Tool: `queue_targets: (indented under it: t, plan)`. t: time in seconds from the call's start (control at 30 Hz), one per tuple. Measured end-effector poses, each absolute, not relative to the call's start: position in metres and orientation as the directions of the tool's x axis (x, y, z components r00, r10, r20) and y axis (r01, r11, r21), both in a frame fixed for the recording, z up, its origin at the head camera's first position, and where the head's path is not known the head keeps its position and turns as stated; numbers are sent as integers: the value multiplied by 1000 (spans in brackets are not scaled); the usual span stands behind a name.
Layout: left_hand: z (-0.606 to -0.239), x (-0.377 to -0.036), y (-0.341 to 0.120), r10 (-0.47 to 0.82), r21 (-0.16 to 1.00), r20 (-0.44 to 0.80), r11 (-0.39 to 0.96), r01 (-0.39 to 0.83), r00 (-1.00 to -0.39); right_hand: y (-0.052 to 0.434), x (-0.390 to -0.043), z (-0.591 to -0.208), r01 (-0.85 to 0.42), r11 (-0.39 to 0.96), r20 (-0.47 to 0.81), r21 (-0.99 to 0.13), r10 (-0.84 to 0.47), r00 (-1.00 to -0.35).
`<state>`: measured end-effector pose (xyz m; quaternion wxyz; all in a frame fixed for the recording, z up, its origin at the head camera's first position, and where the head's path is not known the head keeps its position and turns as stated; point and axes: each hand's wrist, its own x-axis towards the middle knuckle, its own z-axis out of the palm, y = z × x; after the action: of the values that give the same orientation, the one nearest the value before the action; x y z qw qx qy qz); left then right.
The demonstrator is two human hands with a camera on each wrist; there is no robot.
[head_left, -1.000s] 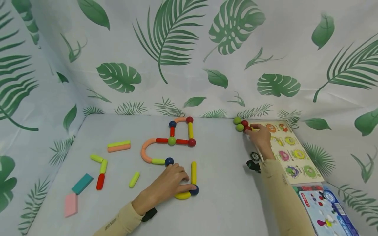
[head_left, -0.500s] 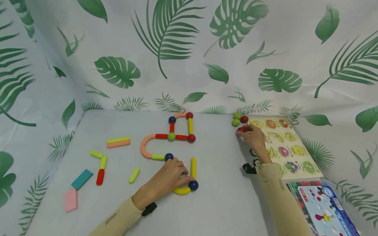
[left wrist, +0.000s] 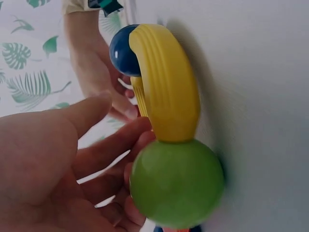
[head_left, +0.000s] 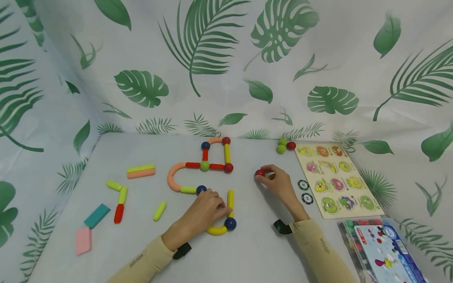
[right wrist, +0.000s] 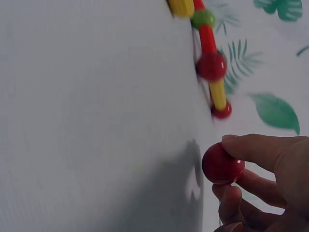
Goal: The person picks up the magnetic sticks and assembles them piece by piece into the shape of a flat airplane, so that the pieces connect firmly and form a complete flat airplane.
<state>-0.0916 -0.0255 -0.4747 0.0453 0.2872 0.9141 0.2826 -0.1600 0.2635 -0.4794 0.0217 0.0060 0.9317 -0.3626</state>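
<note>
A big leafy cloth hangs behind and covers the worktop too. On the right side of the worktop lies a puzzle board with little fruit pictures, and near its front end sits a clear box with a blue card. In the middle is a shape made of sticks and balls, with red, yellow and orange pieces joined up. The left hand rests just in front of that shape, its fingers touching a curved yellow stick that joins a dark blue ball; an upright yellow stick meets the same ball. In the left wrist view a green ball sits at the other end of the curved stick. The right hand is to the right of the shape and pinches a red ball between thumb and fingertips, close over the worktop. Loose sticks and flat blocks lie to the left. Three small balls sit far back by the board, and two round dark chips lie just beside it.
</note>
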Motion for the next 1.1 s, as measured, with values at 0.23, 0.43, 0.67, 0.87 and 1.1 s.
queue_targets:
  t: [0.23, 0.43, 0.67, 0.87, 1.1]
  plan:
    - [-480, -90, -15, 530, 559, 43, 690, 460, -847, 229, -137, -486, -37, 703, -37, -710, -89, -995]
    - [-484, -87, -16, 518, 586, 42, 679, 441, -854, 213, -128, -493, -52, 683, -65, -728, -145, -987]
    - [-485, -90, -19, 583, 654, 25, 605, 454, -812, 206, -129, -493, -71, 686, -56, -724, -161, -985]
    - [-485, -95, -21, 673, 622, 41, 562, 546, -739, 204, -134, -492, -107, 686, -26, -720, -181, -983]
    - [-483, -99, -22, 703, 585, 38, 560, 586, -710, 201, -139, -491, -130, 680, -17, -722, -206, -978]
